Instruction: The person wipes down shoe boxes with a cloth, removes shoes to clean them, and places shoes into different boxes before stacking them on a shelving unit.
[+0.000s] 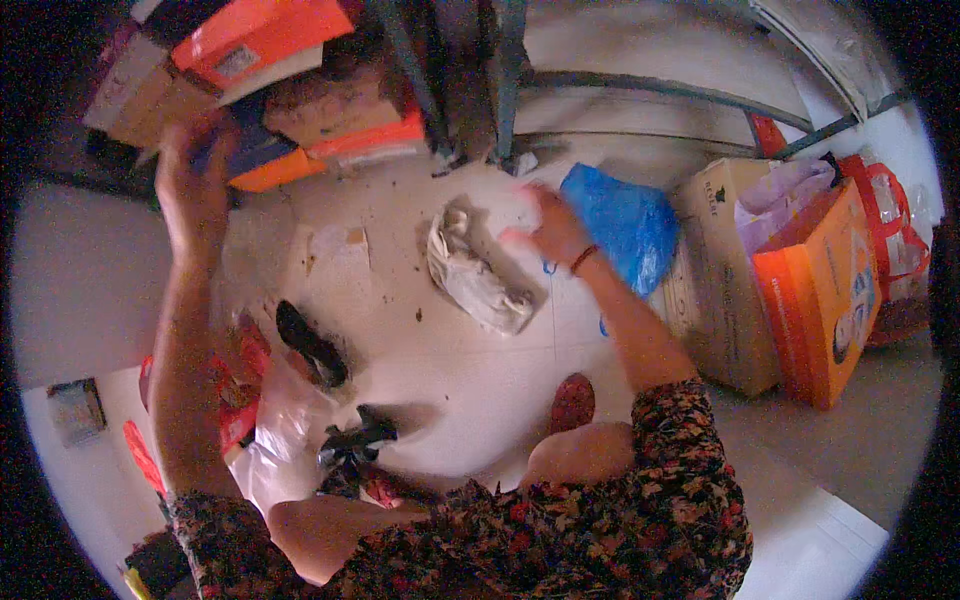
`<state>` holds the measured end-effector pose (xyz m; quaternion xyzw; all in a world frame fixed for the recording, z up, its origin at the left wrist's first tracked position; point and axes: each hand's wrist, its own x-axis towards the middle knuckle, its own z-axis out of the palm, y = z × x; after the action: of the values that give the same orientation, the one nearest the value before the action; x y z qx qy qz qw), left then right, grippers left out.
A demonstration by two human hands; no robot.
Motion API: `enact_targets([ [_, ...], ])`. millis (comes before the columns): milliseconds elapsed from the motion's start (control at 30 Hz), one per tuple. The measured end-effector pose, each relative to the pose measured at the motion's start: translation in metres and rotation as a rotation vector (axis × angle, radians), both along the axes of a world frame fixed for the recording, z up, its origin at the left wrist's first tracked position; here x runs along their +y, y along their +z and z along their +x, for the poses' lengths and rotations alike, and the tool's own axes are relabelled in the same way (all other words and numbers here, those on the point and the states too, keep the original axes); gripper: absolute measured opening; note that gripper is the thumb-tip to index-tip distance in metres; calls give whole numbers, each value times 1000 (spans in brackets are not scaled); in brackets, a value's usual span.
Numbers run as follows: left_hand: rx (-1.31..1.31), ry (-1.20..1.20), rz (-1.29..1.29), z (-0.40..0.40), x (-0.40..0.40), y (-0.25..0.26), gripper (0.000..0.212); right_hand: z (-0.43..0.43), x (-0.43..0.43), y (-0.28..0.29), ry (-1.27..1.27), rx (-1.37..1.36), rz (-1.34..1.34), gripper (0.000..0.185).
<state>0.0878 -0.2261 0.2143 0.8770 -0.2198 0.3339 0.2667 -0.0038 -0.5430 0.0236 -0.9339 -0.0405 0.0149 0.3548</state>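
Observation:
At the upper left my left hand [196, 154] is raised beside a stack of cardboard boxes [154, 97]; blur hides whether it touches or grips one. My right hand [546, 225] hovers over the floor with thumb and fingers apart, nothing seen between them. Just left of it lies a bundled off-white cloth item [480, 274] on the floor. A blue plastic bag [622, 225] sits right of the right hand. Farther down on the left are a dark, long item [311, 345], perhaps a shoe, and a black plastic bag or crumpled item [352, 446].
Orange-red boxes [266, 37] lean at the upper left beside metal shelf legs [506, 90]. On the right stand a tall cardboard box [727, 300], an orange carton [821, 292] and a red-handled bag [892, 217]. Clear plastic [281, 427] lies near my left knee.

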Motion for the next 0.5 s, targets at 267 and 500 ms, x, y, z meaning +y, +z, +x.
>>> enact_targets([
  [267,1087,-146,174,-143,55,-155,16,-53,-95,-27,-484,226,-971,86],
  [500,1480,-424,455,-230,84,-181,51,-20,-106,-67,-432,-44,-359,44],
])
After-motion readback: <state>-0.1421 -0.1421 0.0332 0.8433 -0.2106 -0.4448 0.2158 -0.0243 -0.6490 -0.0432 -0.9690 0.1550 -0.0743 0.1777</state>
